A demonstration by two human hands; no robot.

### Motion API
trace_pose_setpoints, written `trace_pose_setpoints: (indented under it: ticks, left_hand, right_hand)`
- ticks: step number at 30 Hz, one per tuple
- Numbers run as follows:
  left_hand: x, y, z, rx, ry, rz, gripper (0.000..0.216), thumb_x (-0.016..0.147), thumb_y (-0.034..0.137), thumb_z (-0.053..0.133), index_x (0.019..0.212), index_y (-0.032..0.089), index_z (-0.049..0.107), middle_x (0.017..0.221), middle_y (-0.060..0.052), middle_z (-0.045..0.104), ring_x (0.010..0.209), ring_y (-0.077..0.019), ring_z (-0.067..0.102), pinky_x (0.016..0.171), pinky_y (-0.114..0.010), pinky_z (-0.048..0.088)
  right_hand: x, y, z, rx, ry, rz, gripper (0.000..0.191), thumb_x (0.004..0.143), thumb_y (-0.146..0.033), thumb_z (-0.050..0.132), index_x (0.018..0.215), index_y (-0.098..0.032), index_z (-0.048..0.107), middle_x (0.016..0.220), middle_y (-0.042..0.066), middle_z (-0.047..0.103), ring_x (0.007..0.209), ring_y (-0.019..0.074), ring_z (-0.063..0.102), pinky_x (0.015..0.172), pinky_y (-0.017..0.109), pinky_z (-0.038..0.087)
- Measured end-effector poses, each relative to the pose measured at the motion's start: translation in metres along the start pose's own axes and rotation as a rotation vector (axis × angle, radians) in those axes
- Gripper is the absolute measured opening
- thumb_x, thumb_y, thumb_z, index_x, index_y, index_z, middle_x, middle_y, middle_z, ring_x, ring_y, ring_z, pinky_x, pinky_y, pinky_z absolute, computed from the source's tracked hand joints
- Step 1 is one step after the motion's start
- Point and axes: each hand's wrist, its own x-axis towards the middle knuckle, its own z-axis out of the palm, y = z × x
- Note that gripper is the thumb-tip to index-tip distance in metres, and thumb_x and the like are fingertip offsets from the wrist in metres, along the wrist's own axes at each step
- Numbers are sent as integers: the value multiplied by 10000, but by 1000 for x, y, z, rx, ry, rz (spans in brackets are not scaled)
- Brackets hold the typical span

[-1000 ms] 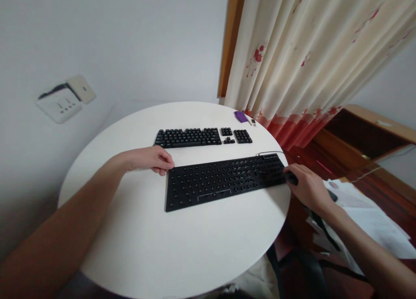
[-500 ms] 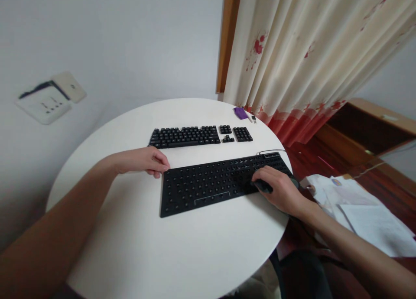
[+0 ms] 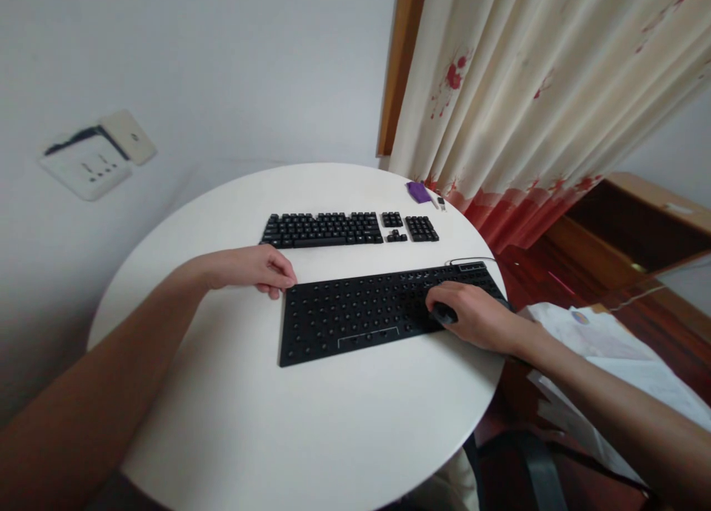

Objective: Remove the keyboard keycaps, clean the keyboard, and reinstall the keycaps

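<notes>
A black keyboard base (image 3: 344, 318) without its keycaps lies at a slant across the white round table, its bare switches showing. At its far left corner, my left hand (image 3: 270, 272) is closed, with thumb and fingertips pinched at the edge. Over the right part of the base, my right hand (image 3: 472, 315) is curled around a small dark rounded object (image 3: 444, 313); most of it is hidden by the fingers, so its kind cannot be made out. Behind the base, the removed black keycaps (image 3: 325, 229) are laid out in keyboard order, with a number block (image 3: 422, 228) at the right.
Near the table's far right edge lie a purple cloth-like piece (image 3: 418, 192) and a small USB plug (image 3: 441, 203). A thin cable (image 3: 469, 259) runs behind the base. Right of the table are papers (image 3: 605, 333), a curtain (image 3: 511, 89) and a wooden cabinet (image 3: 655, 207).
My right hand has shifted slightly left along the keyboard base with the dark object. My left hand stays at the corner. The whole view has swung a little.
</notes>
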Motion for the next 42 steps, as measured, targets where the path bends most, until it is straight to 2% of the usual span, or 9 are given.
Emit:
trace_pose_setpoints:
  ticks: [6,13,19,26,32,38,42]
  left_hand:
    - [0,-1,0,-16,1,7,286,712,483,720,843,235,778,827,-49,742,751,-194,685,664,-248,500]
    - [-1,1,3,-30,17,10,331,703,522,728,842,225,773,828,-53,740,742,-187,676,663,-244,494]
    - [1,-2,3,-52,27,-3,347,693,537,734,840,224,769,815,-50,733,747,-184,679,660,-236,491]
    - [3,-6,2,-81,11,-7,310,706,509,741,832,227,771,813,-46,728,750,-180,684,658,-231,489]
    - [2,-5,3,-107,15,-3,303,697,486,749,837,218,772,805,-46,724,735,-173,680,653,-227,482]
    - [2,-6,3,-98,17,4,308,717,488,740,851,212,769,824,-51,730,744,-169,677,659,-227,483]
    - [0,-1,4,-96,8,2,309,711,473,741,855,200,765,827,-50,729,740,-166,671,658,-229,483]
  right_hand:
    - [0,-7,6,-89,-21,37,317,685,14,553,916,-202,582,890,41,666,869,201,600,716,273,369]
    - [5,-11,0,12,51,160,247,728,-21,577,892,-203,607,900,33,694,833,185,629,718,262,381]
    - [9,-15,4,11,25,145,218,751,-45,599,897,-205,623,896,41,709,851,199,647,722,268,386]
    - [13,-14,-1,-180,-86,107,330,713,12,551,961,-193,626,846,68,700,787,211,647,654,277,338]
    - [11,-12,-2,-55,-14,120,212,758,-55,578,903,-203,620,852,46,696,813,191,629,676,264,355]
    - [10,-11,-7,-116,-86,118,263,727,-19,561,914,-194,625,793,48,676,746,178,603,644,268,322]
    - [14,-10,-11,-25,-25,122,174,736,-60,562,833,-201,591,770,25,662,731,165,582,650,258,336]
